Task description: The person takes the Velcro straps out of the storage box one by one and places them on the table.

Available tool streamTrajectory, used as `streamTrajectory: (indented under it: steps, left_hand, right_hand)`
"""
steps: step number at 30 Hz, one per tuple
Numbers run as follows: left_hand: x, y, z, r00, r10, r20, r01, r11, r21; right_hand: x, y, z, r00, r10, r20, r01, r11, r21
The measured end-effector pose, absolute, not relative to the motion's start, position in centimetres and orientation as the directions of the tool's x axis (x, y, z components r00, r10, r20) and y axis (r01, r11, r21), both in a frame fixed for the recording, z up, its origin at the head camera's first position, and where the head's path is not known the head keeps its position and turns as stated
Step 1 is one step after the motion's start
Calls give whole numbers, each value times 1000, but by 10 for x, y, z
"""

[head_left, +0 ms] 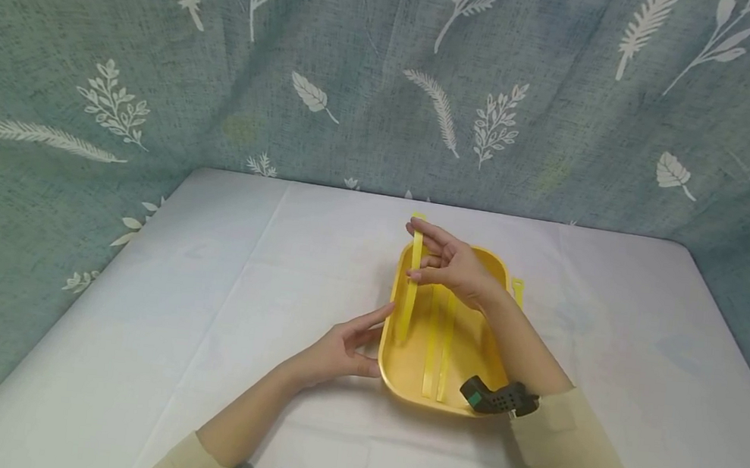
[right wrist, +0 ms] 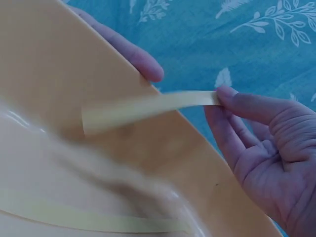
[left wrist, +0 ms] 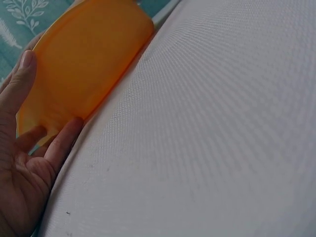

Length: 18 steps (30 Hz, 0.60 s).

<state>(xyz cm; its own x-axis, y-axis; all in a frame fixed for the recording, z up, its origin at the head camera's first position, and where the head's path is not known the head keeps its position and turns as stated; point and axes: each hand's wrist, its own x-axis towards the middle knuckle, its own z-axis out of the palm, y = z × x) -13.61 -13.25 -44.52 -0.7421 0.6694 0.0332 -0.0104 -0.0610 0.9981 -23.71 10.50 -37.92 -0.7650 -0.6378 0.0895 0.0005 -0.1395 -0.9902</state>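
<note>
My right hand (head_left: 457,269) is over the far left part of a yellow tray (head_left: 472,351) with rounded corners. Between thumb and fingers it pinches one end of a thin yellow strip (right wrist: 148,108), whose other end hangs down inside the tray along the left wall. Two more yellow strips (head_left: 431,347) lie side by side lengthwise on the tray's floor. At the tray's left side, my left hand (head_left: 338,352) touches the outer wall with spread fingers, fingertips right at the rim. In the left wrist view, one finger (left wrist: 64,140) rests low against the tray's outside.
A small yellow piece with a looped end (head_left: 518,286) shows beyond the tray's right rim, partly hidden by the right forearm. White cloth (head_left: 304,257) covers the table. A blue-green curtain with white leaf prints (head_left: 360,110) hangs behind and beside it.
</note>
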Motion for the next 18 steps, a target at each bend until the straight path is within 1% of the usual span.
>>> streamTrajectory:
  steps: [3, 9, 18]
  left_hand:
    - [-136, -133, -445, -745, 667, 26, -9, -49, 999]
    - [-135, -133, -444, -748, 663, 28, -20, -64, 998]
    - [-135, -133, -445, -740, 672, 39, -24, -83, 996]
  right_hand:
    - [-238, 107, -378, -772, -630, 87, 7, -146, -989]
    - [-240, 118, -372, -804, -594, 25, 40, -96, -995]
    - [-243, 132, -358, -785, -619, 0, 40, -52, -998]
